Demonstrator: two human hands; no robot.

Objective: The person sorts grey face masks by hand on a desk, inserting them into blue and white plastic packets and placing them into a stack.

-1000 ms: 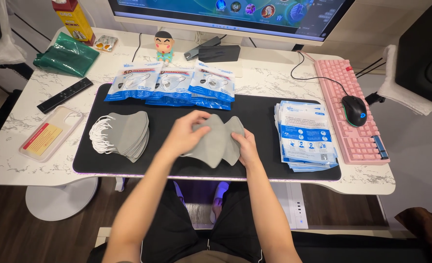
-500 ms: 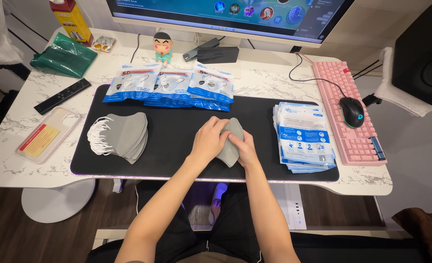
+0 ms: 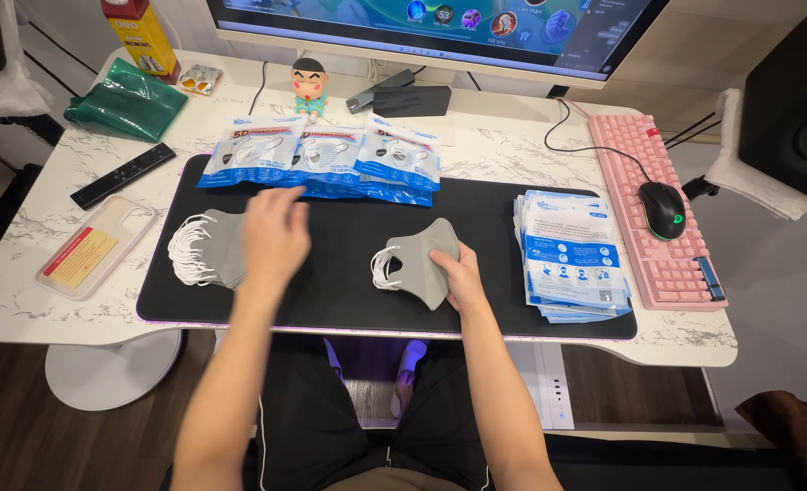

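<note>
**One mask folded, the other hand free**

The right hand (image 3: 461, 277) pinches a folded grey face mask (image 3: 420, 261) on the black desk mat (image 3: 340, 273). The left hand (image 3: 274, 235) hangs open and empty beside the stack of grey masks (image 3: 211, 249). Best keep the fold pressed flat and the ear loops tucked together while the free hand works.

Both forearms bare, no sleeves, no watch or rings on left hand (image 3: 274, 238) or right hand (image 3: 463, 280); black shorts w/ thin white cord hanging
</note>
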